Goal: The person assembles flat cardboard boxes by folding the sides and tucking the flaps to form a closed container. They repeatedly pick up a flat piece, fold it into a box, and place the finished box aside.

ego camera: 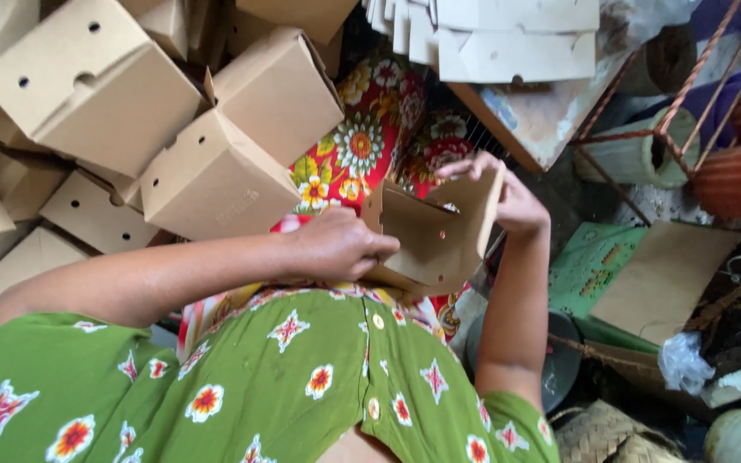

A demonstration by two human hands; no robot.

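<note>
Now, cardboard box [435,236] between both grips, left hand [340,244] pinching near flap, right hand [508,197] far wall

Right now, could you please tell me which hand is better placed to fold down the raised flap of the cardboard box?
Probably the right hand: its fingers already hold the top edge of the raised flap of the cardboard box. The left hand is busy gripping the box's near side, steadying it.

A half-folded brown cardboard box [435,236] sits between both hands; finished brown boxes [216,171] pile at upper left. Flat pale box blanks [508,39] stack at top centre.
</note>
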